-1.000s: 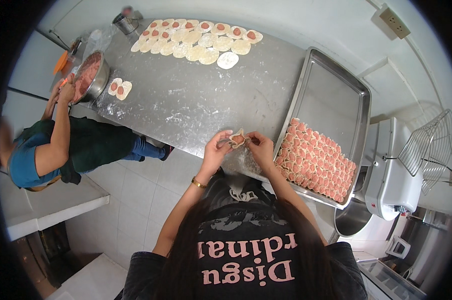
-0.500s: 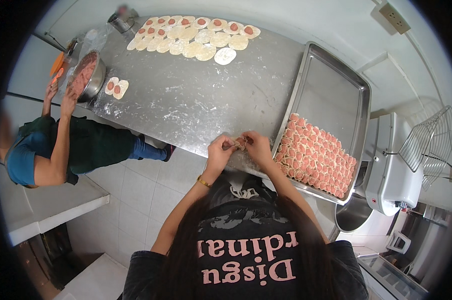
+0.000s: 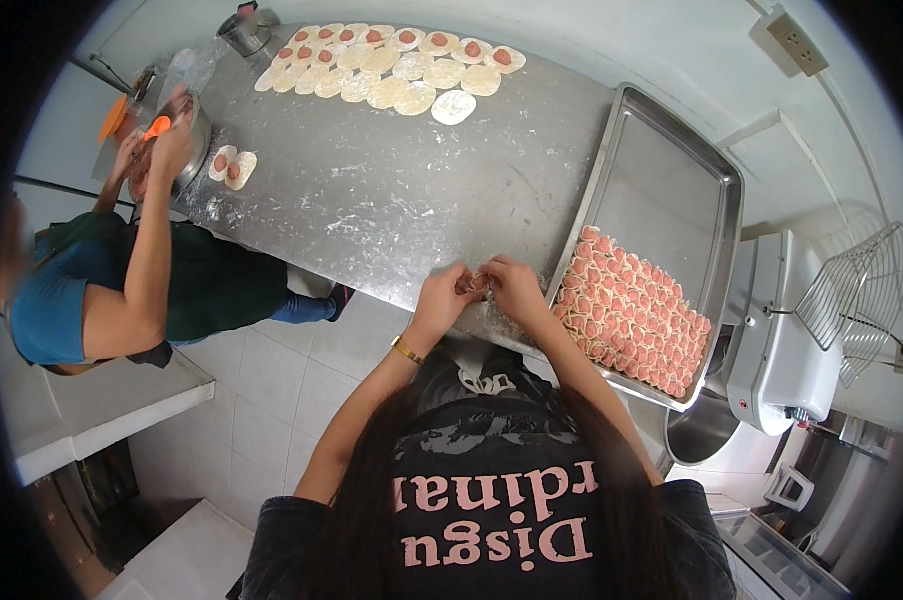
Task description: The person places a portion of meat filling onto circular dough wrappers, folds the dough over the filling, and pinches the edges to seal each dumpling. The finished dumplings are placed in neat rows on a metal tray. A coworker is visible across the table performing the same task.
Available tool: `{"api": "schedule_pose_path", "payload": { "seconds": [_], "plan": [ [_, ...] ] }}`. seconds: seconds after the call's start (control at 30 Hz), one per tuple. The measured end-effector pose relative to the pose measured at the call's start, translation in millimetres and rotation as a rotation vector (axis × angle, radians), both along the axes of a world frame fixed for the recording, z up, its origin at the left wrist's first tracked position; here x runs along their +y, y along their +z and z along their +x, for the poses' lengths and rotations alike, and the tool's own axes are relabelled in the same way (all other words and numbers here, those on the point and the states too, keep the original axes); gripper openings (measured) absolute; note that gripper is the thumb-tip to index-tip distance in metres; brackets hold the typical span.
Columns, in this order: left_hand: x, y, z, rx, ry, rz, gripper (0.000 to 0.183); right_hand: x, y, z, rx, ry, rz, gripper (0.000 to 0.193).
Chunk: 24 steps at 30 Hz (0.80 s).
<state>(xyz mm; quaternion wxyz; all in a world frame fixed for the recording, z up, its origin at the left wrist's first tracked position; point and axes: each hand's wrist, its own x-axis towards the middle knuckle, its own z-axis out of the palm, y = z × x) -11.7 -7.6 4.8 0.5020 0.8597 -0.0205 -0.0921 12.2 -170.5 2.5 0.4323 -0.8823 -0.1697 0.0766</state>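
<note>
Close to the near edge of the steel table (image 3: 372, 200), my left hand (image 3: 442, 300) and my right hand (image 3: 515, 291) meet around one dumpling (image 3: 478, 286). Fingertips of both hands pinch its wrapper, and pink filling shows between them. To the right, a large metal tray (image 3: 662, 160) has its near half packed with rows of open-topped dumplings (image 3: 632, 310). Along the table's far side lie overlapping round dough wrappers (image 3: 380, 90); several bear a dab of pink filling. Two more filled wrappers (image 3: 234, 168) rest at the table's left.
At the left a co-worker (image 3: 122, 290) in a dark apron holds an orange scoop (image 3: 159, 127) over a steel bowl (image 3: 197, 150) of pink filling. A metal canister (image 3: 244, 35) stands at the far left corner. Right of the tray are a white machine (image 3: 787, 330) and a wire rack (image 3: 857, 300).
My hands have drawn closer together around the dumpling, the left shifting slightly right. The co-worker has leaned in, and their hand with the orange scoop has risen to the right over the bowl.
</note>
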Motion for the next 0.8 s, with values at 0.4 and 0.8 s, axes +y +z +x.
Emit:
{"api": "schedule_pose_path", "payload": {
  "seconds": [0.4,0.8],
  "plan": [
    [4,7,6,-0.015,-0.055,0.025,0.027,5,-4,-5,0.019,-0.065,-0.033,0.015],
    [5,10,5,0.028,-0.081,0.055,0.026,9,-3,-8,-0.007,-0.073,-0.033,0.012]
  ]
}}
